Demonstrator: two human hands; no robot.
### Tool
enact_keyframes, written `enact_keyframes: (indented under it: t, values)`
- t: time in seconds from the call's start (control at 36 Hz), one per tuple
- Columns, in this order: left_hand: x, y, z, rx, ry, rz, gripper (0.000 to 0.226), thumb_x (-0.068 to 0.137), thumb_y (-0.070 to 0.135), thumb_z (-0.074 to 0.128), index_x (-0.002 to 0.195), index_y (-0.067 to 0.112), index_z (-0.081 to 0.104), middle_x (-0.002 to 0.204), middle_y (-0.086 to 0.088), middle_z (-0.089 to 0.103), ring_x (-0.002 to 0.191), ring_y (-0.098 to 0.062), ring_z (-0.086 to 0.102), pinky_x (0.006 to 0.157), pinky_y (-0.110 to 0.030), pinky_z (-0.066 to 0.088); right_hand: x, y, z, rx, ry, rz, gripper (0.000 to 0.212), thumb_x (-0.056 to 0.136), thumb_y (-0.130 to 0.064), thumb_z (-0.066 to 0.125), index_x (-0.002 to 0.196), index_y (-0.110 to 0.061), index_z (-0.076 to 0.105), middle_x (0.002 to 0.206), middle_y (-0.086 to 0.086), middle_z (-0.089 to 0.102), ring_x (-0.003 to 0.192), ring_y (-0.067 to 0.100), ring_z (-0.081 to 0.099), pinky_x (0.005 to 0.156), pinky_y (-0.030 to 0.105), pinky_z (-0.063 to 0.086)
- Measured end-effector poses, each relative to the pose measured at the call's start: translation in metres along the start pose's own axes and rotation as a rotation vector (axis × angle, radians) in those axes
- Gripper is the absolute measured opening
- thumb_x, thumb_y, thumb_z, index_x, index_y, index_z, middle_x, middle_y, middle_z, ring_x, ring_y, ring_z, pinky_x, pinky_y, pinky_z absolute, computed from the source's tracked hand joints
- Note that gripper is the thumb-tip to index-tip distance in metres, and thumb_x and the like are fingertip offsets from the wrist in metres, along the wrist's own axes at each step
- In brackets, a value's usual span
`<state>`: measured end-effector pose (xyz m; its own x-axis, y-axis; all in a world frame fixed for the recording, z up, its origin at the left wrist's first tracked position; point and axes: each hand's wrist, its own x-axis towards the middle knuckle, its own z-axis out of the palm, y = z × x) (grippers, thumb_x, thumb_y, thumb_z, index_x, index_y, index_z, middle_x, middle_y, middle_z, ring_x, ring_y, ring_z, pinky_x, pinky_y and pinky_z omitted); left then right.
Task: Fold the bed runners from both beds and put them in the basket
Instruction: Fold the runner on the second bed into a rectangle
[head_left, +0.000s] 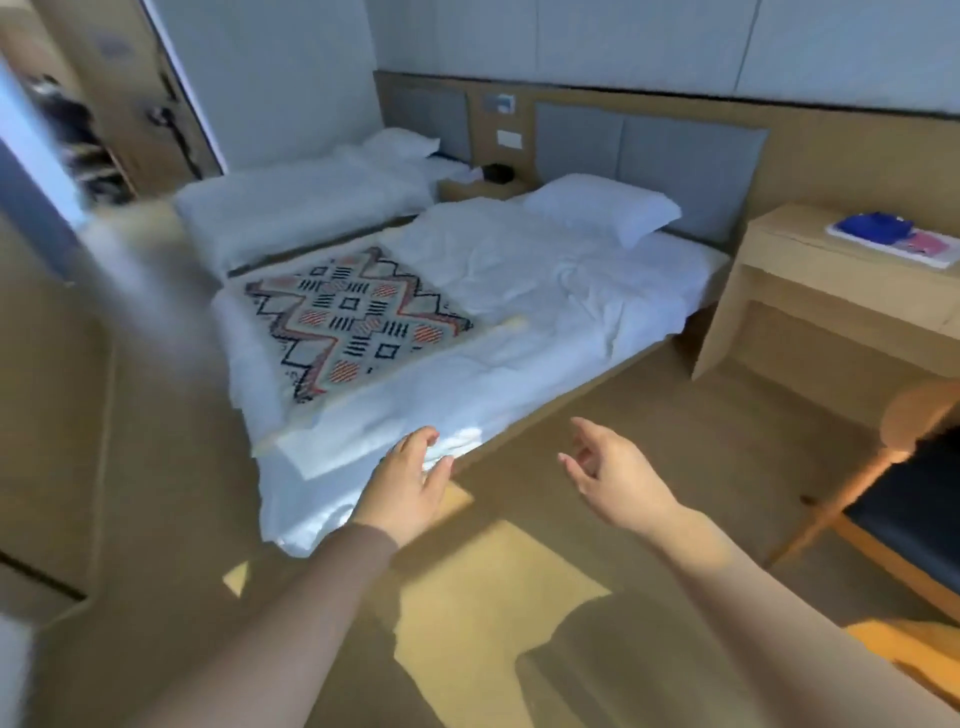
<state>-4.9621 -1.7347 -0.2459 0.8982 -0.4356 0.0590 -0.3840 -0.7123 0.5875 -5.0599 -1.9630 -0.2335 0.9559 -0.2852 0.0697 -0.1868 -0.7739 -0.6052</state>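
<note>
A patterned bed runner (347, 323) with black zigzags and red-striped patches lies flat across the foot half of the near bed (519, 332), on white bedding. The far bed (291, 208) shows only white bedding and a pillow; no runner is visible on it. My left hand (410, 480) hovers at the near corner of the near bed, fingers apart, holding nothing. My right hand (608, 470) is beside it over the floor, open and empty. No basket is in view.
A wooden desk (810, 291) with a tray of blue and pink items stands right of the near bed. A chair (904, 514) with a dark seat is at the right edge. A nightstand (483, 187) sits between the beds. A door area at left is blurred.
</note>
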Motion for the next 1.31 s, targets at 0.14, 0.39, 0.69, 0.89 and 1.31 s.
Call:
enact_keyframes:
  t: [0.14,0.39,0.69,0.89,1.31]
  values:
    - [-0.037,-0.09,-0.054,-0.04,0.126,-0.21,0.042,0.098,0.029,0.046,0.137,0.015,0.043,0.141,0.001,0.046,0.129,-0.019,0.043,0.106,-0.027,0.03,0.024,-0.08,0.061,-0.025,-0.127,-0.16,0.044,0.094,-0.027,0.056,0.135,-0.013,0.048,0.12,0.009,0.062,0.098,0.02,0.061,0.089,0.031,0.047]
    - [-0.09,-0.241,-0.168,-0.063,0.211,-0.365,0.045,0.099,0.036,0.041,0.141,0.02,0.037,0.14,0.006,0.045,0.124,-0.02,0.047,0.094,-0.028,0.037,0.067,-0.245,0.206,0.006,-0.278,-0.298,0.047,0.095,-0.03,0.055,0.14,-0.018,0.045,0.123,0.002,0.059,0.101,0.015,0.059,0.082,0.024,0.042]
    - [-0.12,-0.375,-0.285,0.079,0.321,-0.401,0.048,0.099,0.04,0.038,0.142,0.019,0.035,0.144,0.006,0.044,0.13,-0.012,0.043,0.103,-0.029,0.036,0.096,-0.392,0.33,0.024,-0.358,-0.416,0.044,0.095,-0.03,0.057,0.137,-0.019,0.05,0.121,0.003,0.064,0.102,0.016,0.061,0.088,0.022,0.044]
    - [-0.096,-0.425,-0.306,0.07,0.328,-0.405,0.05,0.099,0.039,0.038,0.143,0.017,0.035,0.144,0.003,0.044,0.132,-0.01,0.04,0.104,-0.025,0.031,0.145,-0.426,0.375,0.054,-0.368,-0.403,0.041,0.094,-0.031,0.057,0.132,-0.019,0.054,0.112,0.0,0.065,0.093,0.012,0.06,0.087,0.026,0.049]
    - [0.106,-0.524,-0.358,0.054,0.263,-0.379,0.049,0.099,0.038,0.04,0.143,0.018,0.034,0.144,0.003,0.044,0.133,-0.011,0.039,0.106,-0.026,0.031,0.355,-0.466,0.457,0.072,-0.384,-0.31,0.041,0.093,-0.032,0.058,0.132,-0.02,0.054,0.114,0.0,0.064,0.088,0.01,0.056,0.082,0.022,0.046]
